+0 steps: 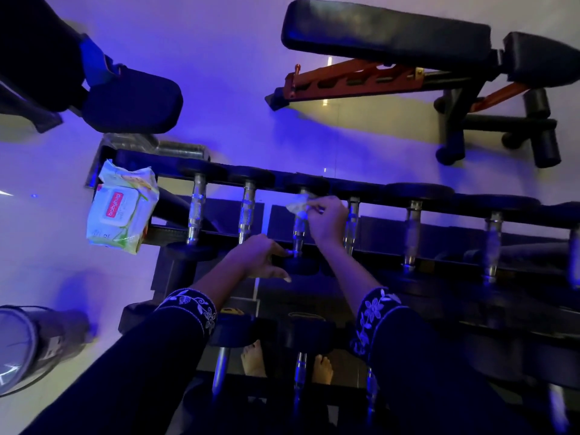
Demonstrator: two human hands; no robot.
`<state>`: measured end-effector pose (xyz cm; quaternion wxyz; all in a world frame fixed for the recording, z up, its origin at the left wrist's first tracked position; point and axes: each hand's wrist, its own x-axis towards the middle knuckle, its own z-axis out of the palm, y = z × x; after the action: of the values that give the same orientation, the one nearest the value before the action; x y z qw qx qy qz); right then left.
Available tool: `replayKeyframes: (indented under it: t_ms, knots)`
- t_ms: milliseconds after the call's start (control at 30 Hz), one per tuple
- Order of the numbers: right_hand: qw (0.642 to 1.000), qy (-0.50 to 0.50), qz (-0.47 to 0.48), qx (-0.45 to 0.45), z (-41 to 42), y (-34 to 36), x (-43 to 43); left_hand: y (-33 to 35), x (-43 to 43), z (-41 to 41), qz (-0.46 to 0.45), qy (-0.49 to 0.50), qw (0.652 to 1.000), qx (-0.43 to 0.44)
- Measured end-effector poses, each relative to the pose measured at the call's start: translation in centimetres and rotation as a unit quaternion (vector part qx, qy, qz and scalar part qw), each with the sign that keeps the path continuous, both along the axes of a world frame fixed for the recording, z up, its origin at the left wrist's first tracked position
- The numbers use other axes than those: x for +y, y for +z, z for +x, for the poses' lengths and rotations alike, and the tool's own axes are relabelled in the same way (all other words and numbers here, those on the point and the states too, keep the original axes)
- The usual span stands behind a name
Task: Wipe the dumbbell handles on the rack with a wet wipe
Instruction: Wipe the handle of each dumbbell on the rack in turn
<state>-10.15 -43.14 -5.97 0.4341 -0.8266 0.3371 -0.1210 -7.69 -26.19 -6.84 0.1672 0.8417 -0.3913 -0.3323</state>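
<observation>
Your right hand point(328, 221) pinches the crumpled white wet wipe point(298, 205) against the far end of the third knurled chrome dumbbell handle point(298, 229) on the black steel rack point(141, 160). Your left hand point(260, 257), fingers loosely spread, touches its near collar. The wipe covers only one side, so the underside could stay dirty. A hard pull could also roll the dumbbell toward your left fingers.

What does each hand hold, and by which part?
The right hand pinches a crumpled wipe against the far end of a dumbbell handle. The left hand touches that handle's near end; a firm grip cannot be told.
</observation>
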Motion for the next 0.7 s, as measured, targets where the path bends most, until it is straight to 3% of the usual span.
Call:
replayKeyframes:
  t_ms: [100, 300, 533, 700]
  knots:
    - [1.000, -0.008, 0.002, 0.017, 1.0, 0.0, -0.6, -0.4, 0.0, 0.2, 0.002, -0.006, 1.000, -0.004]
    - [0.996, 0.038, 0.019, 0.072, -5.8, -1.3, 2.7, -1.3, 0.2, 0.5, -0.004, -0.024, 1.000, -0.018]
    - [0.990, -0.104, 0.088, 0.023, 1.0, -0.7, -0.2, -1.3, 0.0, 0.2, 0.000, -0.015, 1.000, -0.012]
    - [0.997, 0.009, 0.031, 0.070, -3.5, -0.7, 1.0, -1.6, 0.0, 0.4, 0.000, -0.018, 1.000, -0.021]
